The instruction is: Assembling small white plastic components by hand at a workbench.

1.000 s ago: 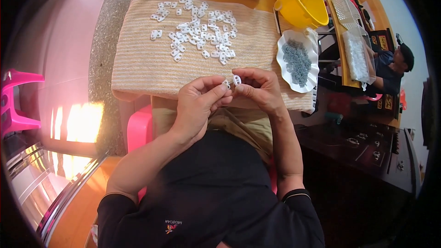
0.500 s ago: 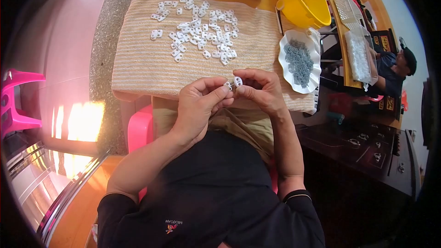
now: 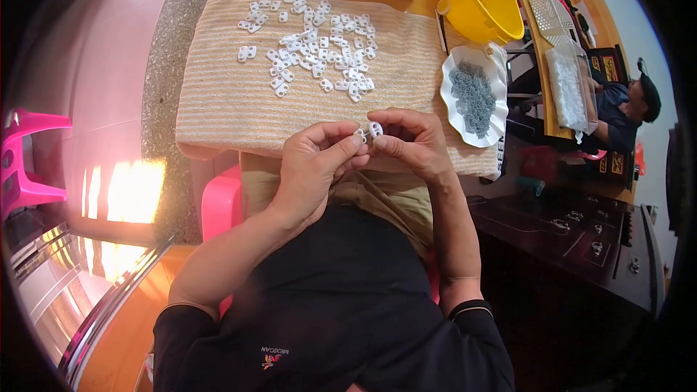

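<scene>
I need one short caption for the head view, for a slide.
Both hands, left hand and right hand, pinch small white plastic pieces above a striped towel.

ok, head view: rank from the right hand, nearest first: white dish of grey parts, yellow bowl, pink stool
1. white dish of grey parts: just right of the right hand, on the cloth's right edge.
2. yellow bowl: beyond the dish, at the top of the picture.
3. pink stool: far left edge, past the left hand.

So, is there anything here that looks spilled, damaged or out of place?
Nothing stands out. The small white plastic pieces lie loose on the striped cloth, none over its edge. The grey parts stay inside the white dish. Left hand and right hand each pinch a white piece.
</scene>
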`<state>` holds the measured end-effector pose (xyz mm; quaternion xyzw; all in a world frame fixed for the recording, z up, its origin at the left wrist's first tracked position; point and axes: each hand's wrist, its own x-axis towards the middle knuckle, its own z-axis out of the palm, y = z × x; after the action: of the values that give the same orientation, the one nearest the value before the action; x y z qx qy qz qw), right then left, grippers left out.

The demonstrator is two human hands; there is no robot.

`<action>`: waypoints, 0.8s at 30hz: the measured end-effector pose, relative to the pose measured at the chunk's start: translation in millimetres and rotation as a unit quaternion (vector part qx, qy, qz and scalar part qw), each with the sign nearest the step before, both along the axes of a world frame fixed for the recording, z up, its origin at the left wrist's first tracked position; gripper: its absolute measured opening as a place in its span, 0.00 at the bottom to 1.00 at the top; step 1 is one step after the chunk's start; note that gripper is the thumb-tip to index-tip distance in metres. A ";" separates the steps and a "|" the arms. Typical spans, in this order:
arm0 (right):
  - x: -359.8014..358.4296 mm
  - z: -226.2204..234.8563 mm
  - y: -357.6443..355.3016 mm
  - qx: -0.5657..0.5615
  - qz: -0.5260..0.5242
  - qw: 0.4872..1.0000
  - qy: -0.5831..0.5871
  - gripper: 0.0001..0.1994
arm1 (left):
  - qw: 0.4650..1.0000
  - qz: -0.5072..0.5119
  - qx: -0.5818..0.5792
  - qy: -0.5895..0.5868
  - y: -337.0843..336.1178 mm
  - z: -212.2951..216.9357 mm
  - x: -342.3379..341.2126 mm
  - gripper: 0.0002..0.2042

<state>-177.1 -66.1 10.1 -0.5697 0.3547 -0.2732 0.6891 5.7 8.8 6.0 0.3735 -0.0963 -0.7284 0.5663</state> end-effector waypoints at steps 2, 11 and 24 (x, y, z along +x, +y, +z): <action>-0.7 -2.1 -0.6 0.002 0.004 1.000 -0.001 0.16 | 1.000 -0.001 0.001 0.003 -0.2 0.0 -0.2 0.07; -0.3 -2.1 1.2 0.014 0.015 1.000 -0.014 0.15 | 1.000 -0.004 -0.003 -0.010 -0.2 0.9 -0.2 0.06; -2.0 -4.8 0.3 -0.017 0.024 0.999 -0.017 0.15 | 1.000 -0.007 -0.004 -0.019 -0.1 -1.2 -0.2 0.07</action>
<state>-179.1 -65.8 5.4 -0.5847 0.3245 -0.2727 0.6917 5.5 8.7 4.8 0.3841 -0.1123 -0.7250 0.5606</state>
